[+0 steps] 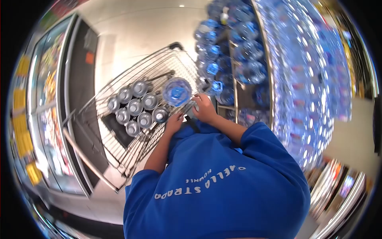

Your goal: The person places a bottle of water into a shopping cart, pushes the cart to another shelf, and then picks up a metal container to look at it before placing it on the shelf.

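Note:
My right hand (205,108) is closed, its fingertips pinched at the edge of a small grey item (191,108) in front of my waist; what exactly it grips is unclear. Lower and to the left, my left hand (174,122) has its fingers curled in by the same item, beside a small white patch and a black strap (192,124). Just beyond both hands, a large clear water bottle (177,92) with a blue cap stands in a wire shopping cart (137,65). Several round silver-topped containers (135,107) stand grouped to its left in the cart.
Stacked water bottles (248,71) fill a rack at right, with more wrapped bottles (300,79) beyond. A glass-door display fridge (47,99) with yellow labels stands at left. The cart's pale handle bar (89,159) is at lower left; light floor (131,28) lies ahead.

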`<state>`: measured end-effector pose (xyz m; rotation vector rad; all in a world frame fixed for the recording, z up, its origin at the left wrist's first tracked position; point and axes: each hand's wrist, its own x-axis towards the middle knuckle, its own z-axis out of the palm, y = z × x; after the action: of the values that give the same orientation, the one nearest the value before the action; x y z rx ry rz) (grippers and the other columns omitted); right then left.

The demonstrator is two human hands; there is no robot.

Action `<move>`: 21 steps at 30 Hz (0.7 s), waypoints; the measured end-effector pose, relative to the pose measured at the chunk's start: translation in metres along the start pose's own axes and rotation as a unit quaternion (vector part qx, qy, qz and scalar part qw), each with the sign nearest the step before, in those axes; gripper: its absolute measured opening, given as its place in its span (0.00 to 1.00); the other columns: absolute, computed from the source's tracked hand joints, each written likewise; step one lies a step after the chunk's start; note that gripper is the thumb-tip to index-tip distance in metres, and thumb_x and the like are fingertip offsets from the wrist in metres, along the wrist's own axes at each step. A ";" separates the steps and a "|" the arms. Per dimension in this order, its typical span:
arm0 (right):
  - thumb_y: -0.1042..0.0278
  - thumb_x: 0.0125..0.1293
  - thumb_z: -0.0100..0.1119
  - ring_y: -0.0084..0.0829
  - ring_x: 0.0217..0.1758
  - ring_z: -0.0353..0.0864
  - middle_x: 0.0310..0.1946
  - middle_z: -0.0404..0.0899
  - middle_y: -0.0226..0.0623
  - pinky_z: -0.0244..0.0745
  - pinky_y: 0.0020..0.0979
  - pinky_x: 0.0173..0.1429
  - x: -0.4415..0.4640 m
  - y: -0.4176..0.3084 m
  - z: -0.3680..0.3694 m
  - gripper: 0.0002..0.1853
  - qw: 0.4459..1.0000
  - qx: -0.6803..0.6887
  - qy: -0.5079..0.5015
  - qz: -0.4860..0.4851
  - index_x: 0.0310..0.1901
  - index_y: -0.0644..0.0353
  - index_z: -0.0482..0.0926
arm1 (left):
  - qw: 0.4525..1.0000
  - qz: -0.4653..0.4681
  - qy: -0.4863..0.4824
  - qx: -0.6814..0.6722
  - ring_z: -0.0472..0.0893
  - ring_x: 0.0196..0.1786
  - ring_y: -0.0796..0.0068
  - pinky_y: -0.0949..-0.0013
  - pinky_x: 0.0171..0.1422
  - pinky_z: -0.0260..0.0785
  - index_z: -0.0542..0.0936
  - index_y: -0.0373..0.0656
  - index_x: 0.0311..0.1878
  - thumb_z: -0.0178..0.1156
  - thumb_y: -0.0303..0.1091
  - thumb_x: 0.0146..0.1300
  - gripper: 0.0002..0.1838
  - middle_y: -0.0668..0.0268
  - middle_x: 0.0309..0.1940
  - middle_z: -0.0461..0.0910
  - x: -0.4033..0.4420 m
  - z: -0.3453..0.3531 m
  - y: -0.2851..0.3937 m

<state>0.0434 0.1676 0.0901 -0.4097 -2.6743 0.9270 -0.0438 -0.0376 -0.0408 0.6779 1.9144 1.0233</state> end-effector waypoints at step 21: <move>0.61 0.55 0.71 0.64 0.78 0.53 0.72 0.58 0.67 0.48 0.56 0.81 -0.278 0.195 -0.124 0.43 0.791 -0.228 0.211 0.527 0.69 0.73 0.63 | 0.983 -0.098 0.123 0.092 0.86 0.50 0.65 0.65 0.57 0.74 0.84 0.39 0.55 0.58 0.42 0.71 0.19 0.57 0.45 0.88 0.012 0.021 0.006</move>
<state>0.3763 0.2853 0.0130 -2.0618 -2.0664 0.2567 -0.0315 -0.0171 -0.0477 0.4684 2.2623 0.8425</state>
